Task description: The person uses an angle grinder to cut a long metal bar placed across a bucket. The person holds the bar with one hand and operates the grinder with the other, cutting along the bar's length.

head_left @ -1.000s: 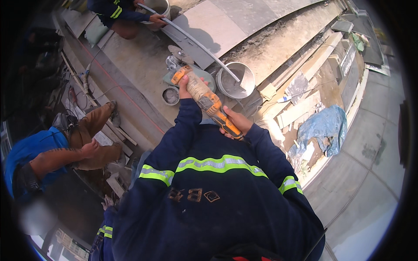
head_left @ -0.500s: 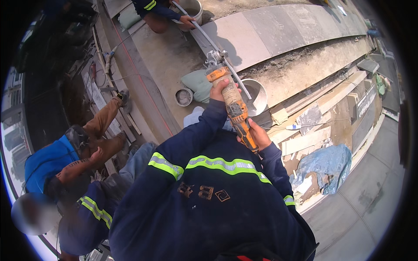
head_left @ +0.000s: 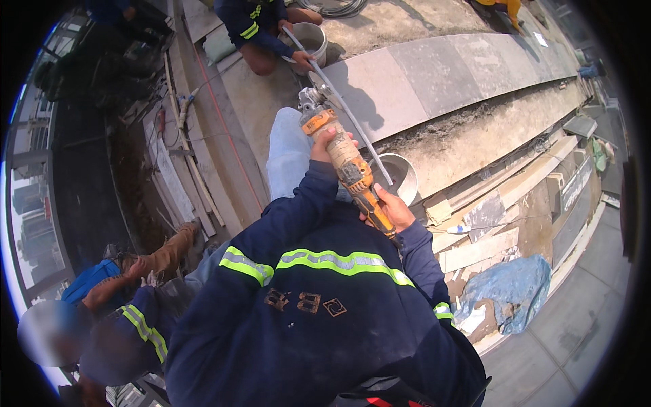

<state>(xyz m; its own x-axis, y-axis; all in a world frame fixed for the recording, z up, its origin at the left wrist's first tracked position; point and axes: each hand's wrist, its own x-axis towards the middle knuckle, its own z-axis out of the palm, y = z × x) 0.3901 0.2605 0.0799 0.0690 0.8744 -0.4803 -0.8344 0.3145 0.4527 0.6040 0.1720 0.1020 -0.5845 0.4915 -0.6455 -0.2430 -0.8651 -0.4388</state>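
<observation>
Both my hands hold a worn orange angle grinder, its metal head pointing away from me. My left hand wraps round the front of its body. My right hand grips the rear handle. Just right of the grinder slants a long grey metal bar, whose near end reaches a white bucket. Across from me, a crouching co-worker's hand holds the bar's far part. Whether the grinder's disc is turning, I cannot tell.
Beside that co-worker stands another bucket. Large grey slabs run off to the right. A blue plastic sheet and board offcuts lie at right. Two people bend low at left, near a red cord and long planks.
The grinder has shifted slightly left in my hands. My jeans-clad knee now shows beyond my left arm, covering where a green bag and small can were. The people at left appear lower.
</observation>
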